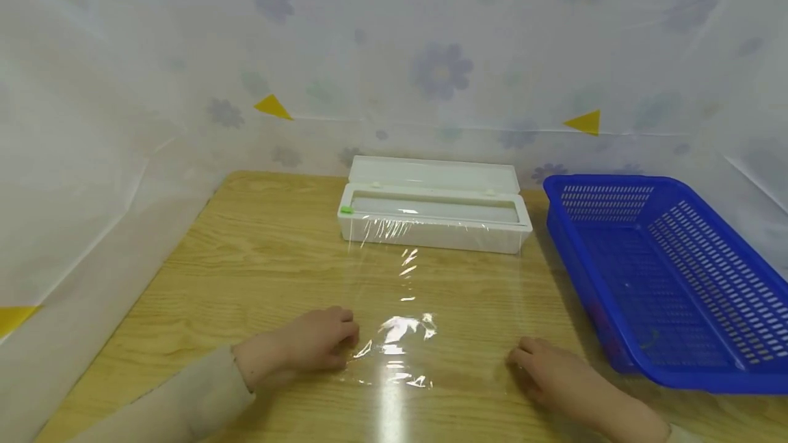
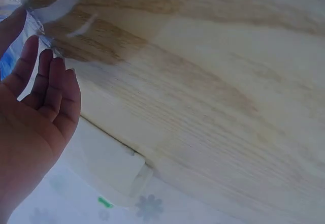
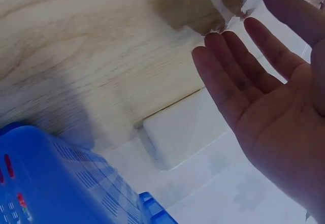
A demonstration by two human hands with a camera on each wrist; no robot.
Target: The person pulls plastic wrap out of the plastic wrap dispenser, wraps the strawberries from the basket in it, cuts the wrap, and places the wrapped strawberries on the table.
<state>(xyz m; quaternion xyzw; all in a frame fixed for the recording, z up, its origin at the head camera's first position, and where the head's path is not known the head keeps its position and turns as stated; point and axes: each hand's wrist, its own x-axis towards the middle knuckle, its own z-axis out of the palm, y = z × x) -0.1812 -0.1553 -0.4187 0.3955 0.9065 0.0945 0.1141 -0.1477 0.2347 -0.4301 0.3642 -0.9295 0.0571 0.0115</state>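
Note:
A sheet of clear plastic wrap (image 1: 403,330) stretches from the white wrap dispenser box (image 1: 431,234) toward the near side of the table, creased and shiny with glare. At its left edge, my left hand (image 1: 314,339) holds the wrap, which shows bunched between thumb and fingertips in the left wrist view. Opposite it, my right hand (image 1: 557,378) has the right edge at its thumb and fingertips (image 3: 213,38), the other fingers only slightly bent. The box's lid (image 1: 434,173) is tipped back, and a small green slider (image 1: 347,210) sits at the box's left end.
A blue plastic basket (image 1: 585,272) with slotted walls stands right of the box, close to my right forearm. The wood-grain table (image 1: 246,245) reaches back to a flowered sheet (image 1: 394,53) that hangs behind and at the sides, with yellow triangles on it.

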